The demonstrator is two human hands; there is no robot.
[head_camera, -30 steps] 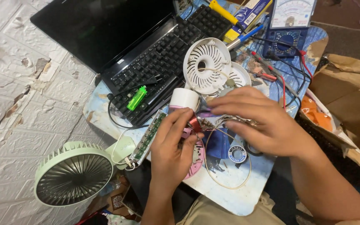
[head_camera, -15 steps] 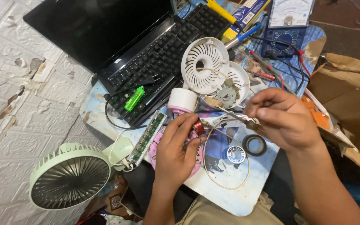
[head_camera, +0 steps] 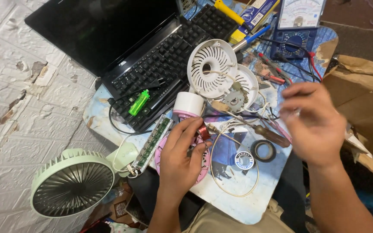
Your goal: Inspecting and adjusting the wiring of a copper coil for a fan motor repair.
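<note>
My left hand point(head_camera: 180, 157) rests on a pink round fan part point(head_camera: 203, 166) and pinches a small motor with a red copper coil point(head_camera: 203, 131) between thumb and fingertips. My right hand point(head_camera: 314, 125) hovers blurred to the right, above the board's edge, fingers loosely curled with nothing seen in them. A brown-handled screwdriver point(head_camera: 273, 137) lies on the board between the two hands, its tip pointing at the motor. A white cylinder point(head_camera: 188, 103) stands just behind the left hand's fingers. A long green circuit board point(head_camera: 154, 142) lies left of that hand.
Two white fan grilles point(head_camera: 212, 69) lean behind the work spot. An open laptop point(head_camera: 152, 64) carries a green lighter point(head_camera: 139, 102). There is a pale green fan point(head_camera: 72, 187) at the lower left, a multimeter point(head_camera: 298, 26) at the back, tape roll point(head_camera: 264, 151), solder spool point(head_camera: 244, 159), and a cardboard box point(head_camera: 363, 99) on the right.
My right hand has drawn away to the right from the motor, and the screwdriver now lies on the board. The left hand stays on the pink part, still gripping the motor.
</note>
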